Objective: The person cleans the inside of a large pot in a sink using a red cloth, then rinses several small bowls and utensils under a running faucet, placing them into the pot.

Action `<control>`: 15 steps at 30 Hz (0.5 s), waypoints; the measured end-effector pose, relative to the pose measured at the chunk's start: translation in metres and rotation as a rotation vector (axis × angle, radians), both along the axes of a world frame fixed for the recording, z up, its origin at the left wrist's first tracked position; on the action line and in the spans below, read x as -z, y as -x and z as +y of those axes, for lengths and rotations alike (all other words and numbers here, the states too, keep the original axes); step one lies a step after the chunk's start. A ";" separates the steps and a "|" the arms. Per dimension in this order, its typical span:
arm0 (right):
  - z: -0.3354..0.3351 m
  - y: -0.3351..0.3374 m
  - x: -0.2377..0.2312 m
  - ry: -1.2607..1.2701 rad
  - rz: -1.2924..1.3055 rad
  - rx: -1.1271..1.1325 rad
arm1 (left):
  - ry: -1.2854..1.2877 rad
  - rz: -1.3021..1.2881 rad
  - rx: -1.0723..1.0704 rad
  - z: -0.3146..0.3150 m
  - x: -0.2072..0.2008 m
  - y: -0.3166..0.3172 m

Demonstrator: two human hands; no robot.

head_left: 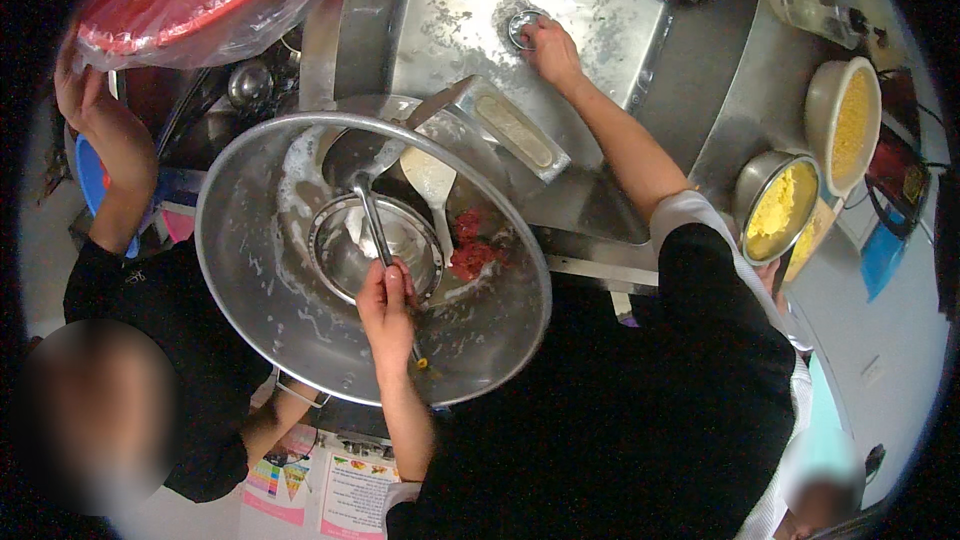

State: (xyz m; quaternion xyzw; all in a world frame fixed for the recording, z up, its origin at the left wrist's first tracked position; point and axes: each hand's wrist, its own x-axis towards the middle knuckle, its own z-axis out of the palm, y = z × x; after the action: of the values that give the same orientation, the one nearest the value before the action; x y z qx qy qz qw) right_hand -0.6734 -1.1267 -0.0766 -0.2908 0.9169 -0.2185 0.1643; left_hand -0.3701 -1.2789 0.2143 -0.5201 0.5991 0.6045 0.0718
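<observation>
While gripping a metal utensil point(372, 220) in the closed left hand point(387, 302), across a small steel bowl point(402, 240) inside the large steel basin point(260, 260), has the right hand point(551, 50) half-curled at the round strainer point(521, 28) in the sink point(610, 10); cannot tell if grasping it. Has a white scoop point(428, 180) beside the small steel bowl.

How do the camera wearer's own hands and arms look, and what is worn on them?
The left hand and right hand are bare: no gloves, rings or watch visible. The forearms are uncovered too. The black right sleeve has a whitish edge; the left sleeve shows a pale edge also.
</observation>
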 end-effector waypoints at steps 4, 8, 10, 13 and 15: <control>0.006 -0.001 -0.006 0.000 0.055 -0.024 | 0.002 0.009 0.026 0.000 -0.001 0.000; 0.008 -0.003 -0.028 0.052 0.129 -0.061 | -0.009 0.015 0.018 0.000 -0.002 -0.003; 0.012 -0.002 -0.041 0.093 0.159 -0.079 | -0.015 0.027 0.012 0.000 -0.001 -0.002; 0.016 0.002 -0.062 0.156 0.215 -0.103 | -0.025 0.066 0.008 0.000 -0.003 -0.001; 0.018 0.004 -0.075 0.173 0.249 -0.109 | -0.041 0.062 0.014 0.000 -0.005 0.000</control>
State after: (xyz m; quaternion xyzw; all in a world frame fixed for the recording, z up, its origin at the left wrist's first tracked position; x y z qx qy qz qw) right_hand -0.6776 -1.1087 -0.0019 -0.3782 0.8908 -0.2495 0.0354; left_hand -0.3699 -1.2788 0.2188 -0.4952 0.5922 0.6320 0.0680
